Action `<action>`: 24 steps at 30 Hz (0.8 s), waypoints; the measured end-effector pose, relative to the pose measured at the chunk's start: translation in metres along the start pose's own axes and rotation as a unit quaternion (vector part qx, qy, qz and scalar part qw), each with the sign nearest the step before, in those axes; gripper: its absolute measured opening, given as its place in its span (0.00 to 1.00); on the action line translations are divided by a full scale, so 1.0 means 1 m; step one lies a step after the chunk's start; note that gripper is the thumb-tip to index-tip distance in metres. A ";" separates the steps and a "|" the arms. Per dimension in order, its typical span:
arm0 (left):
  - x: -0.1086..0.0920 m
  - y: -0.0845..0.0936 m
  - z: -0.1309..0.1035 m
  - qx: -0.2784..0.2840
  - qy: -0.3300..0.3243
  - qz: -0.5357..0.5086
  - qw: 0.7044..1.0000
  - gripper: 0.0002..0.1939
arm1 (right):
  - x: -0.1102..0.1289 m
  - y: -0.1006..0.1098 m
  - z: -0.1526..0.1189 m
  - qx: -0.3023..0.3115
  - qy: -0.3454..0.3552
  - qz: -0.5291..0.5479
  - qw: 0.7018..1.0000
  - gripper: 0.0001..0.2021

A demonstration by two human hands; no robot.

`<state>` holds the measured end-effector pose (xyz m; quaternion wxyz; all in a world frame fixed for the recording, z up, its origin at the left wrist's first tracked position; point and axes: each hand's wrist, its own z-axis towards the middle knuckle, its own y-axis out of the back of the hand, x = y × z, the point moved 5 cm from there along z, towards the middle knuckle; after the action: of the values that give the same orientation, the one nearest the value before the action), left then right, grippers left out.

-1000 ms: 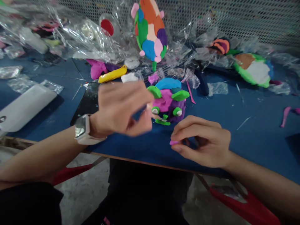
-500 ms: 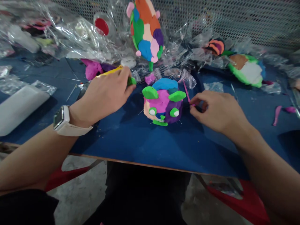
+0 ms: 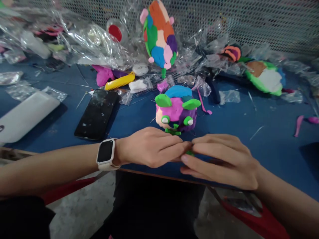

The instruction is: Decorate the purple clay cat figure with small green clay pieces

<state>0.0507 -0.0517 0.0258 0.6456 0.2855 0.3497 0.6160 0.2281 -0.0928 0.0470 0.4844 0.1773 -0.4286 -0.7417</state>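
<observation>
A bit of green clay (image 3: 190, 153) shows between my two hands near the table's front edge. My left hand (image 3: 156, 147), with a watch at its wrist, pinches the clay from the left. From the right, the fingers of my right hand (image 3: 221, 159) close on the same clay, which they mostly hide. Just behind the hands sits a colourful clay animal head (image 3: 176, 109) with green ears, green-and-white eyes and a blue top. A thin pink clay piece (image 3: 202, 102) lies on the table to its right.
A black phone (image 3: 96, 114) and a white case (image 3: 30, 116) lie at the left, near a yellow tool (image 3: 120, 81). Behind stands a multicoloured clay shape (image 3: 160, 36) among plastic wrappers. A green-edged clay piece (image 3: 267, 78) lies at the back right.
My left hand has come down and right with the green clay, uncovering the phone and yellow tool. My right hand has left the pink piece, moved left and closed on the green clay.
</observation>
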 end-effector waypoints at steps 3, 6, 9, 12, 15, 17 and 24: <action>0.008 -0.005 0.001 0.036 0.074 -0.138 0.987 0.12 | 0.004 0.001 -0.003 -0.012 0.026 0.001 1.000 0.08; 0.013 -0.009 0.002 0.069 0.130 -0.296 0.944 0.13 | -0.006 0.000 -0.006 -0.011 -0.004 0.033 0.999 0.09; 0.014 -0.011 0.004 0.062 0.148 -0.361 0.919 0.14 | -0.008 0.003 -0.010 -0.098 0.055 0.051 0.992 0.10; 0.015 -0.012 0.003 0.050 0.162 -0.365 0.915 0.14 | -0.003 -0.003 -0.009 -0.076 0.099 0.008 0.992 0.10; 0.016 -0.014 0.003 0.068 0.166 -0.357 0.917 0.13 | -0.002 -0.007 -0.006 -0.051 0.088 0.014 0.995 0.09; 0.015 -0.014 0.003 0.070 0.164 -0.357 0.917 0.13 | -0.001 -0.004 -0.004 -0.075 0.094 0.023 0.992 0.11; 0.010 -0.005 0.007 0.041 0.120 -0.360 0.924 0.05 | 0.008 0.005 0.004 -0.058 0.082 0.009 0.995 0.05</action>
<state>0.0594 -0.0420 0.0257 0.7648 0.0901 0.5288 0.3568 0.2244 -0.0990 0.0540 0.5337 0.2055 -0.3457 -0.7439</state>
